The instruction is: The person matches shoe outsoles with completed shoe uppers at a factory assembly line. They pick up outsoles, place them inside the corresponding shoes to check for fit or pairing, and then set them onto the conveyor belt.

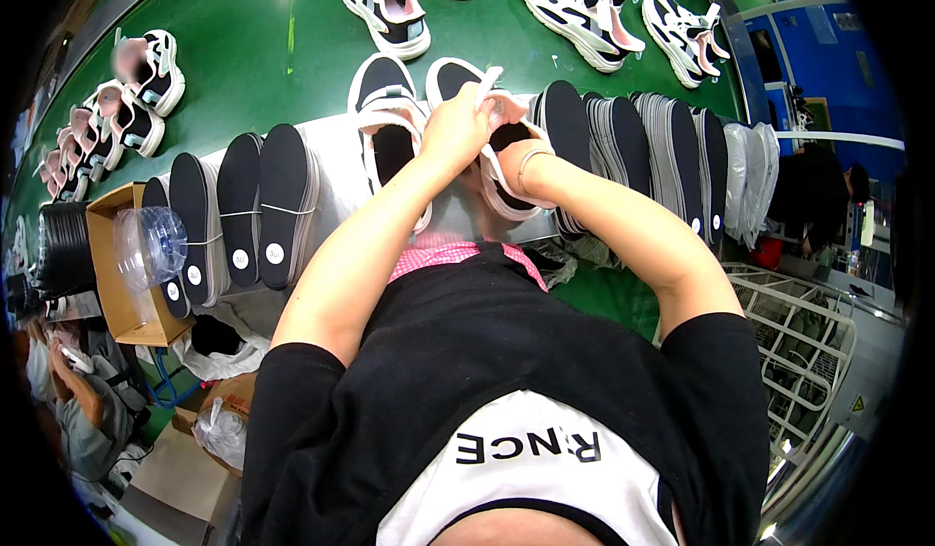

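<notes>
A black-and-white sneaker (451, 76) with pink lining lies in front of me, toe pointing away. My left hand (458, 132) is closed on its upper near the tongue, where a white strip sticks up past the fingers. My right hand (526, 164) reaches into the shoe's opening, and its fingers are hidden inside. Just left of it, the matching sneaker (382, 83) stands with its opening toward me, touched by neither hand. Bundles of black insoles (562, 122) stand right beside the held shoe, and more insole bundles (284, 200) are on the left.
Finished-looking sneakers (385, 10) stand across the green table (253, 30), with a row (107, 122) at far left. A cardboard box (112, 254) and a clear plastic container (151, 244) sit left. A white wire rack (794, 341) is at right. Another person (88, 410) works lower left.
</notes>
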The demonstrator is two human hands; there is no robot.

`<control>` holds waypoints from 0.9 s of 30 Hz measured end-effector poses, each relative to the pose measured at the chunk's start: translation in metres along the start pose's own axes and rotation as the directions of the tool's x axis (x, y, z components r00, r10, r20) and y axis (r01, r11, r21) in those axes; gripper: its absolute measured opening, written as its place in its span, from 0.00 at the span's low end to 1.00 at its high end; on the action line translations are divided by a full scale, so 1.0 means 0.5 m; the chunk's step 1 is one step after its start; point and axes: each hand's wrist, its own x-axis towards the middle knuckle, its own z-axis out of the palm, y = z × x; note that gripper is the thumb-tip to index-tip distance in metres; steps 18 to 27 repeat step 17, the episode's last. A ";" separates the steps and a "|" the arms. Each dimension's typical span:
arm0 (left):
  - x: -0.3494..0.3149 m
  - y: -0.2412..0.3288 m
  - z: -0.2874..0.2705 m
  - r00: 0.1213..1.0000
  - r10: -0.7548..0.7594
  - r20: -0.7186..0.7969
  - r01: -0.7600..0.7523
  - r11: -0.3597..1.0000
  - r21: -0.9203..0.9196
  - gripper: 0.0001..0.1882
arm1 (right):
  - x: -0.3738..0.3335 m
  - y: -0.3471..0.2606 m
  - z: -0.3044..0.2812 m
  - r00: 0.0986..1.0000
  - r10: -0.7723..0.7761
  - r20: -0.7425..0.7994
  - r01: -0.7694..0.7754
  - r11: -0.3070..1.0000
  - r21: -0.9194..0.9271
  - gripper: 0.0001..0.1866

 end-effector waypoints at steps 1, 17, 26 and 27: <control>-0.001 0.002 0.005 1.000 0.015 -0.011 -0.015 1.000 0.000 0.11 | -0.005 0.008 0.004 0.997 -0.046 0.062 0.049 0.998 -0.039 0.13; -0.053 0.030 -0.018 0.938 0.311 -0.154 -0.292 0.947 0.135 0.26 | -0.041 0.033 0.114 0.983 -0.061 -0.175 0.096 0.974 0.203 0.17; -0.053 0.030 -0.018 0.938 0.311 -0.154 -0.292 0.947 0.135 0.26 | -0.041 0.033 0.114 0.983 -0.061 -0.175 0.096 0.974 0.203 0.17; -0.053 0.030 -0.018 0.938 0.311 -0.154 -0.292 0.947 0.135 0.26 | -0.041 0.033 0.114 0.983 -0.061 -0.175 0.096 0.974 0.203 0.17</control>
